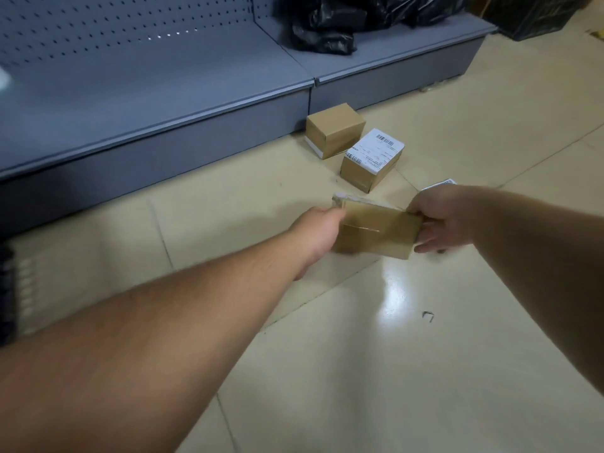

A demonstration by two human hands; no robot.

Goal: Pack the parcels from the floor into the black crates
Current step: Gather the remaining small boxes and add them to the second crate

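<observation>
My left hand (318, 228) and right hand (439, 220) each grip one end of a brown parcel (379, 230), the left curled round its near-left end, the right holding the opposite end with fingers spread beneath it. The parcel sits between my two hands over the tiled floor (392, 354); the blur hides whether it is clear of the tiles or resting on them.

Just beyond my hands lies a labelled parcel (371, 160), and past it a plain brown parcel (335, 134) against the base of the grey shelf (163, 93). A white corner (441, 184) peeks out behind my right wrist, perhaps another label, though I cannot tell. Far off beyond my right hand sits what looks like a black crate (529, 14), beside black bags (330, 24) heaped on the shelf.

The risk, as I judge it, is the long carry: the crate is well away, and my right fingers look loose, so the parcel could slip. The glossy floor would let it skid.
</observation>
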